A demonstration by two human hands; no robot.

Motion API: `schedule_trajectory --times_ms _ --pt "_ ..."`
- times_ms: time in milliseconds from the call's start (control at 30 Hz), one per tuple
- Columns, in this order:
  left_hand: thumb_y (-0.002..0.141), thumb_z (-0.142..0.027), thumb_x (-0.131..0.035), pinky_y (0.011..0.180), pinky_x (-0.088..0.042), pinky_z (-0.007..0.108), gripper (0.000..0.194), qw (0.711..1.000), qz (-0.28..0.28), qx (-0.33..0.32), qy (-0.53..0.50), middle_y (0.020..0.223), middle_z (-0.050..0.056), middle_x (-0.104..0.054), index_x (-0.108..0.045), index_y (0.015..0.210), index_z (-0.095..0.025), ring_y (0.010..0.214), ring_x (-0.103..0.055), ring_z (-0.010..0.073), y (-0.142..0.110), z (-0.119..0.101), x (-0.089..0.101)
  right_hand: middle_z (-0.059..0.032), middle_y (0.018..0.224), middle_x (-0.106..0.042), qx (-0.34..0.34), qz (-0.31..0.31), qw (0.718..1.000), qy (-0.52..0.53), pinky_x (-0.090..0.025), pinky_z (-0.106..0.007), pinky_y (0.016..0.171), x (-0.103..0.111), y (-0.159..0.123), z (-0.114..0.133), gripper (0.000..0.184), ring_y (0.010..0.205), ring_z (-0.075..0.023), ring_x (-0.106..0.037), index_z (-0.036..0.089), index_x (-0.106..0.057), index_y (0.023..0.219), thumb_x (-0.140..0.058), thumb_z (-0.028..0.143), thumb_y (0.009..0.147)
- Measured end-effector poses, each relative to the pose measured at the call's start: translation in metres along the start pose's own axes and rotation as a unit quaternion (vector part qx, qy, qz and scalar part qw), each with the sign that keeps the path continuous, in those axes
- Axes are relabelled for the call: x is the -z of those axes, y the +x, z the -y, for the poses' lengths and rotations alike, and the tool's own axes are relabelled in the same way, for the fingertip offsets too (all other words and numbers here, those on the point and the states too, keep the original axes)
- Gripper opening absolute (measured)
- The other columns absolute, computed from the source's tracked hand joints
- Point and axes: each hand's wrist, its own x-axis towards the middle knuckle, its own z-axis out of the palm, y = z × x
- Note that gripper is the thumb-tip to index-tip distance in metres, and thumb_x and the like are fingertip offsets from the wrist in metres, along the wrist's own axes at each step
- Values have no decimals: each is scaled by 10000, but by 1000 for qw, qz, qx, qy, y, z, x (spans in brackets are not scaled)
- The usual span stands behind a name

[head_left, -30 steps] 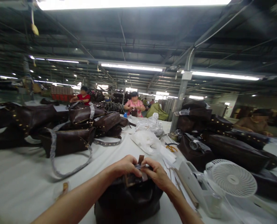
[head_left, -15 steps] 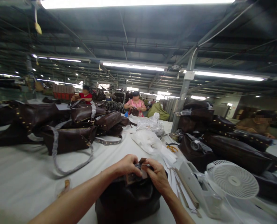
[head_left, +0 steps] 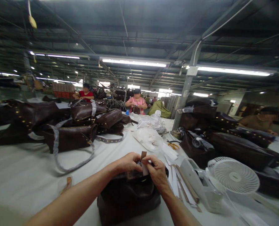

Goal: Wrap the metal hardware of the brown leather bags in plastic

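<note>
Since the dark bag [head_left: 130, 202] sits bottom centre of the frame, I'd let the worktop [head_left: 17, 175] take its weight. Left hand [head_left: 130, 161] is curled at its top edge; can't tell if those fingers pinch anything. Right hand's [head_left: 156, 171] fingers look pinched on a little strip [head_left: 143, 154], so I'd go light and keep it flat. Loose strips [head_left: 186, 183] lie just right, orange-handled tool [head_left: 173, 145] farther up, so mind sleeves don't snag.

Left hand [head_left: 130, 162] beside right hand [head_left: 156, 171]
</note>
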Motion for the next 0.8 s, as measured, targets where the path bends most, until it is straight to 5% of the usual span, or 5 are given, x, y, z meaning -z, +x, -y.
schedule_trajectory --times_ms 267,467,567,633,800 --pt "597 -133 -579 739 -422 238 286 1000 -12 4 6 805 -21 -639 -675 863 -175 835 -540 190 4 4 2 -6 698 -662 -3 -19 999 -25 -450 -282 682 -10 3 3 151 709 -181 -610 211 -645 704 -505 212 759" --pt "584 -127 -537 699 -399 239 313 999 -9 -8 -45 790 -13 -610 -660 872 -140 755 -517 161 5 7 -1 -30 868 -676 17 62 998 -6 -482 -305 771 12 9 8 107 829 -193 -625 208 -638 842 -559 276 819" --pt "592 -147 -557 722 -404 250 287 997 -7 -4 -71 783 -11 -622 -664 858 -140 758 -524 166 3 8 4 -75 1041 -633 83 33 991 -104 -463 -350 868 30 2 15 104 988 -232 -590 212 -619 868 -606 301 816" --pt "585 -155 -555 728 -409 254 284 996 -1 0 -88 780 -14 -627 -662 848 -140 758 -528 167 3 8 7 -68 940 -627 113 49 971 -204 -453 -345 829 36 -8 19 87 912 -229 -588 218 -625 798 -606 294 836" --pt "562 -160 -546 722 -404 245 244 994 5 1 -105 761 -28 -611 -642 786 -145 747 -507 155 4 7 6 -43 789 -641 92 90 951 -282 -440 -301 708 17 -40 20 223 742 -191 -608 221 -658 803 -484 261 935"
